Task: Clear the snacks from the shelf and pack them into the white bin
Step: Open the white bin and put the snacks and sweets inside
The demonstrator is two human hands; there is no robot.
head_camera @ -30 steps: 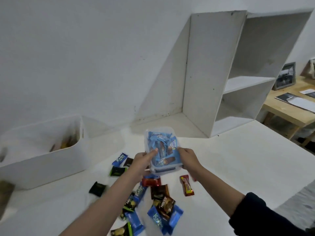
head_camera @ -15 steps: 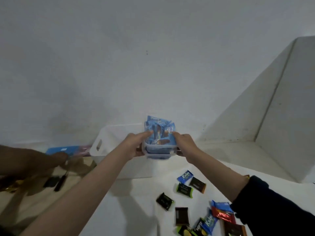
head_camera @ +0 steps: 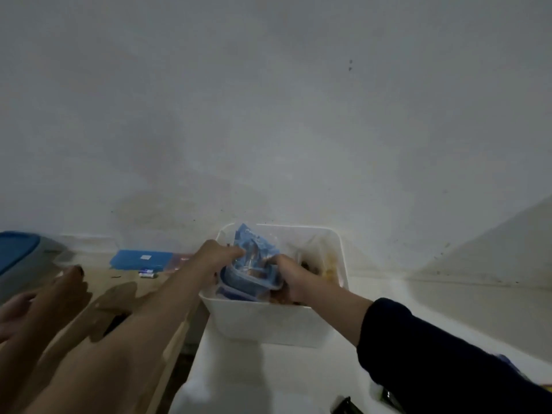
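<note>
Snacks in blue wrappers (head_camera: 254, 245) are seen packed in a clear plastic container (head_camera: 251, 277), which is held tilted inside the white bin (head_camera: 268, 324), its lower edge below the bin's rim and the wrappers rising above it toward the far wall. The container is gripped from both sides: the left hand (head_camera: 216, 256) is closed on its left edge, fingers curled over the top among the wrappers, while the right hand (head_camera: 291, 277) is clamped on its right edge, fingers wrapped down into the bin. A dark sleeve (head_camera: 433, 354) is worn on the right arm; the left forearm is bare. Other contents, brownish and blurred, are glimpsed in the bin's right half and cannot be identified. The bin is set on a white surface (head_camera: 448, 309) against a pale wall (head_camera: 268, 115). To the left, a wooden tabletop (head_camera: 125, 282) is shown, with a flat blue object (head_camera: 140, 259) near the wall and a small battery-like item (head_camera: 148, 274) just in front of it. Another person's hand (head_camera: 56, 294) is visible at far left, resting over the wood.
</note>
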